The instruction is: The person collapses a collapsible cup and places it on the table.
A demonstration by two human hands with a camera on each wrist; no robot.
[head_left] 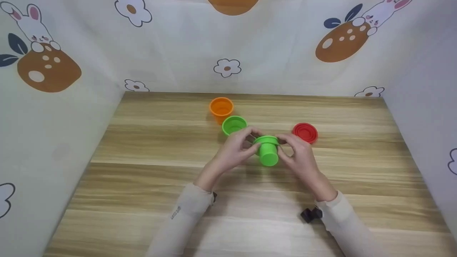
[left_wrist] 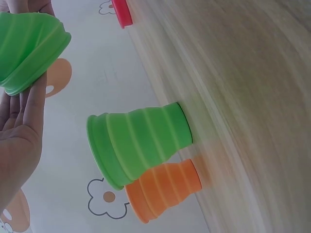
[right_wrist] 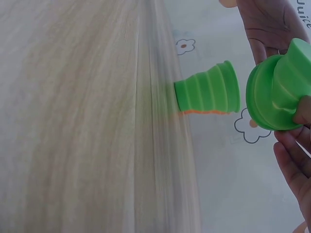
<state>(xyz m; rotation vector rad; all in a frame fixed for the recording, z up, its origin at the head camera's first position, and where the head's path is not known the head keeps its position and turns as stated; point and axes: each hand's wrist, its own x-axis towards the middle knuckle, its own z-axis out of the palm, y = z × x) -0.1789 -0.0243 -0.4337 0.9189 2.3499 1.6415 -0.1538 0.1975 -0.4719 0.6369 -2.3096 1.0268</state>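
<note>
A partly folded green collapsible cup (head_left: 268,153) is held between both hands above the table, its small base tilted down toward me. My left hand (head_left: 235,148) grips the rim from the left, thumb in front and fingers behind. On the other side my right hand (head_left: 300,153) pinches it between thumb and fingers. The right wrist view shows the same cup with its walls creased and slanted over a wide rim (right_wrist: 262,92). Behind the left hand stands a second green collapsible cup (head_left: 234,125), extended and upright, its lower front hidden in the head view.
An extended orange collapsible cup (head_left: 221,109) stands upright just behind the second green one. To the right, beyond the right hand, a red collapsible cup (head_left: 305,133) lies folded flat. A patterned cloth wall (head_left: 185,53) borders the wooden tabletop (head_left: 142,142) at the back and sides.
</note>
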